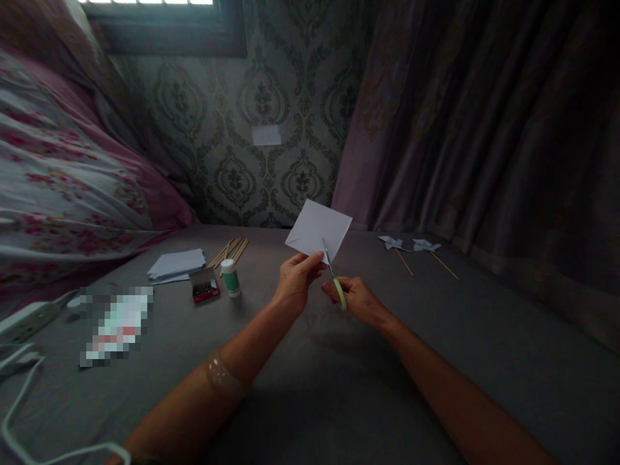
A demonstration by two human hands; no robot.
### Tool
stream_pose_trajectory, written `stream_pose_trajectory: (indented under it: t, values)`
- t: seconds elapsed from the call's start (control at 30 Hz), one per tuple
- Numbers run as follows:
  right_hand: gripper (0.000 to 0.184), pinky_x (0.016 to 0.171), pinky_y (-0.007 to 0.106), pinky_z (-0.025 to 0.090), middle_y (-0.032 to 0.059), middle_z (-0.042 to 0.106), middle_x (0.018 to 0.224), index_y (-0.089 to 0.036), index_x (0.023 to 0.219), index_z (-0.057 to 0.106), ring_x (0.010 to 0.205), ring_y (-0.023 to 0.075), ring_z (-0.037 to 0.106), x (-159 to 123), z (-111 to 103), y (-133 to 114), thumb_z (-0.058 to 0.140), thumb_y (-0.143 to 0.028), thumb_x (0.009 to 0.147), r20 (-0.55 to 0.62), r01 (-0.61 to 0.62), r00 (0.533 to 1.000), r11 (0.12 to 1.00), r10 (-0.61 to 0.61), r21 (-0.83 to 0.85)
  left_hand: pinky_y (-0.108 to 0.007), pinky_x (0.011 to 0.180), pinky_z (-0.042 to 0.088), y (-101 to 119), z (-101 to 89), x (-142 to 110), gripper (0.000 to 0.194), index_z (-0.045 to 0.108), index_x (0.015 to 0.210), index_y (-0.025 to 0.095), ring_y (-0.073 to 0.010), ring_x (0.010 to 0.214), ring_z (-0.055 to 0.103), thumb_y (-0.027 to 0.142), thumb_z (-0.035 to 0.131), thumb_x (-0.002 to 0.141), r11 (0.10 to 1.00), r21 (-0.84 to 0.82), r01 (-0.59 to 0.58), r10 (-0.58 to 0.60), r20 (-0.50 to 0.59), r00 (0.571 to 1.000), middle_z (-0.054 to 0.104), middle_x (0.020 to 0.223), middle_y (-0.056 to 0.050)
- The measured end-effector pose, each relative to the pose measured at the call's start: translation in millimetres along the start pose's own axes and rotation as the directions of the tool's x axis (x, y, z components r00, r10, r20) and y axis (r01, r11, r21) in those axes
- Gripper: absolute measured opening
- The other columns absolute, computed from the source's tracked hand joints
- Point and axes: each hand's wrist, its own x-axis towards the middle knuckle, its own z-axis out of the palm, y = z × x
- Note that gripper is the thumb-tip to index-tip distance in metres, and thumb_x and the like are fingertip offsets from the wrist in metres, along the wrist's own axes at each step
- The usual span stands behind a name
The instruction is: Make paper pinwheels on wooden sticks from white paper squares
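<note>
A square sheet of white paper [317, 226] is held up above the grey surface, one corner pointing down. My left hand [299, 278] pinches it near that lower corner, thumb in front. In my right hand [358, 298] is a pair of scissors [340, 294] with light green handles, the fingers closed around them. The scissor blades reach up over the lower part of the paper, close to my left fingertips. Whether the blades are fully closed is hard to see. A faint line shows on the paper's left side.
Left of my hands stand a green-and-white bottle [231, 279], a small red box [205, 289] of dark bits, several wooden sticks [235, 250] and a paper stack [177, 265]. Two paper pinwheels [391, 243] on sticks lie at right. A power strip [33, 318] with white cable sits far left.
</note>
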Motion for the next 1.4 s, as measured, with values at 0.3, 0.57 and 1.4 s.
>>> stream_pose_trajectory:
  t: [0.3,0.57,1.4]
  values:
    - [0.050,0.054,0.026,0.030,-0.0031,0.042,0.056,-0.019,0.055,0.047,0.054,0.0107,0.039,0.4,-0.5,2.3,0.053,-0.063,0.076,0.013,0.019,1.000,1.000,-0.019,0.008,-0.019,0.052,0.040,1.4,1.6,-0.6,0.027,0.062,0.063,0.012,-0.0080,0.055,0.058,0.022,0.083,0.050,0.999,-0.027,0.028,-0.028,0.002,1.000,0.061,0.059,0.000]
    - [0.050,0.053,0.026,0.030,-0.0031,0.042,0.056,-0.018,0.056,0.048,0.054,0.0108,0.039,-0.6,-0.9,0.4,0.054,-0.064,0.074,0.006,-0.005,1.000,1.000,0.005,0.008,-0.018,0.052,0.041,2.8,2.1,-0.1,0.026,0.063,0.067,0.012,-0.0076,0.054,0.059,0.020,0.081,0.051,0.997,-0.067,0.048,-0.047,0.006,0.999,0.062,0.060,0.001]
    - [0.044,0.058,0.026,0.035,0.0006,0.051,0.064,-0.017,0.060,0.053,0.063,0.0139,0.047,-0.3,4.7,5.5,0.060,-0.059,0.070,0.079,-0.051,0.996,0.998,0.047,0.046,-0.018,0.051,0.036,-2.1,-1.2,1.5,0.026,0.063,0.065,0.014,-0.0060,0.056,0.052,0.025,0.082,0.050,1.000,-0.009,-0.024,0.024,-0.013,1.000,0.055,0.061,0.003]
